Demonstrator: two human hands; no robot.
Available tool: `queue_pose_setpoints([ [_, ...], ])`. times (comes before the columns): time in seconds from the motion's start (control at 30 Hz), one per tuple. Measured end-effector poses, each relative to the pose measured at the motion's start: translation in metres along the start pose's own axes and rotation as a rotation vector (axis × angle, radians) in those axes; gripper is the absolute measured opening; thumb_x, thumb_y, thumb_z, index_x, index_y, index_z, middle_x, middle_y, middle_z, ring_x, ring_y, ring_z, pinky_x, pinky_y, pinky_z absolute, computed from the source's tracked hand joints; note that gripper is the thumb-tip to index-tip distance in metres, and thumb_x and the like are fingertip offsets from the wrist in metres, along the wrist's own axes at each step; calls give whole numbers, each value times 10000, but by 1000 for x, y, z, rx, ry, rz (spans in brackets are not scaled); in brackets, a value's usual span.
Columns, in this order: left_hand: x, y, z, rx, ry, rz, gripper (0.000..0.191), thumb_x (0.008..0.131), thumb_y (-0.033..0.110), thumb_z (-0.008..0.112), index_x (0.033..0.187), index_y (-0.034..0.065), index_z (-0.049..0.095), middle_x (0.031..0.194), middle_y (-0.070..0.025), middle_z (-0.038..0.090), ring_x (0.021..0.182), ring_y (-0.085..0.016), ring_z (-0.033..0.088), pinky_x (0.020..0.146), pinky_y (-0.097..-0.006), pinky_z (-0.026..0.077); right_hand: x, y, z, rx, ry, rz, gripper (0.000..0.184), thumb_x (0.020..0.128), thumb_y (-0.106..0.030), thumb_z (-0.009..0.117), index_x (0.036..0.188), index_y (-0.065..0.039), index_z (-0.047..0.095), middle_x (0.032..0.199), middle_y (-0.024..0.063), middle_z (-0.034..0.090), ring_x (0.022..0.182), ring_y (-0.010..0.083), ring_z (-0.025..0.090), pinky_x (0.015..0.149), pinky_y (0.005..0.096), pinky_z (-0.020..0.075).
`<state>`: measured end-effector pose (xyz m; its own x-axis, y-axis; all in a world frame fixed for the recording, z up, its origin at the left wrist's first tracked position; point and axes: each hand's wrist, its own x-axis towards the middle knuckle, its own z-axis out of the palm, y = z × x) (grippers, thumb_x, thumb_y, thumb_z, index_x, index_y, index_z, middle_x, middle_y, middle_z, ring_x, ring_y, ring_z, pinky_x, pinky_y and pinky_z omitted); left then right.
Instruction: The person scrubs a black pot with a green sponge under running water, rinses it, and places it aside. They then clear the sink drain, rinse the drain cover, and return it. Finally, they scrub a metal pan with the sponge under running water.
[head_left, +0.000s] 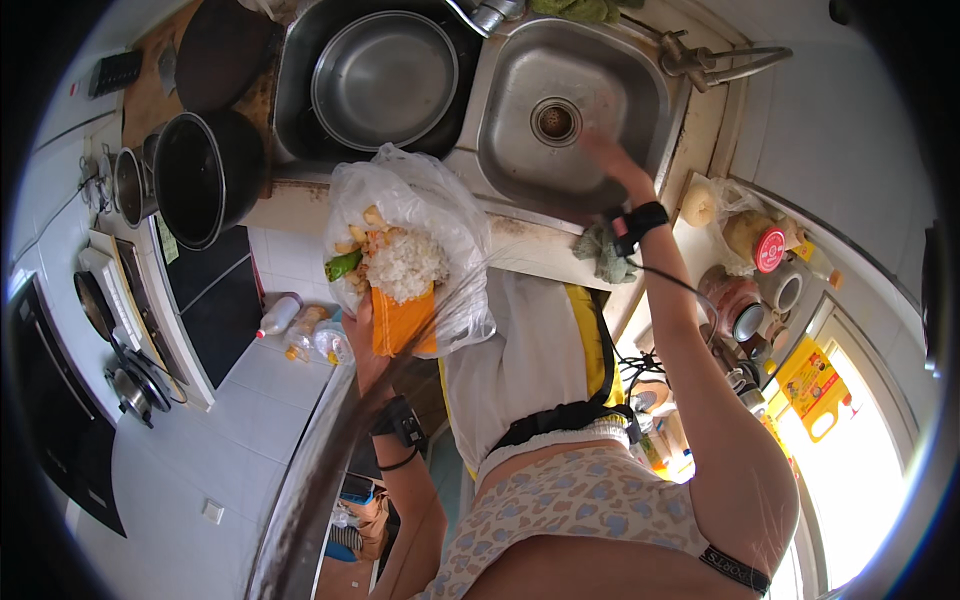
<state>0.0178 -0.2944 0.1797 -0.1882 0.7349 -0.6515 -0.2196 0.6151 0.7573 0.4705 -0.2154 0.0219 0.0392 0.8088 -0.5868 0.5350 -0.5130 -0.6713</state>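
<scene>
My left hand (363, 324) grips a translucent plastic bag (465, 300) from beneath and its near left side, just in front of the sink. In its mouth lie a heap of white rice (407, 264), a piece of green pepper (343, 266), some pale yellowish chunks (373, 216) and a flat orange piece (403, 322), perhaps cloth or packaging. My right hand (609, 154) is motion-blurred over the right steel sink basin (517, 165), beside the drain strainer (556, 121). Whether its fingers hold anything cannot be made out.
A large metal bowl (385, 79) sits in the left basin. Dark pots (206, 180) stand left of it. A grey-green rag (606, 255) hangs at the sink's front edge. The tap (697, 61) rises at the back right; several jars (735, 300) line the right-hand side.
</scene>
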Motion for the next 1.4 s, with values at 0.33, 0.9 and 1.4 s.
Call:
queue_pose_setpoints([
  [0.33,-2,1,3,-38,56,-66,538,890,203,662,1333,-26,458,1247,-108,579,1051,-204,614,858,-326,512,-5,1,28,266,261,-45,418,899,-268,632,1288,-121,592,1210,146,648,1118,319,615,947,369,468],
  [0.9,-3,-12,3,2,166,16,520,912,268,633,1314,-26,487,1202,-108,597,1004,-194,631,822,-316,528,-9,-16,27,773,198,-62,400,903,-285,607,1252,-90,599,1130,163,663,1080,245,645,924,352,501],
  [1.4,-22,8,7,190,11,89,485,946,240,608,1324,-33,474,1271,-101,575,1079,-163,593,901,-284,471,-35,-50,67,-87,386,-69,265,859,-159,581,1115,-115,635,1051,170,666,910,391,642,783,483,519],
])
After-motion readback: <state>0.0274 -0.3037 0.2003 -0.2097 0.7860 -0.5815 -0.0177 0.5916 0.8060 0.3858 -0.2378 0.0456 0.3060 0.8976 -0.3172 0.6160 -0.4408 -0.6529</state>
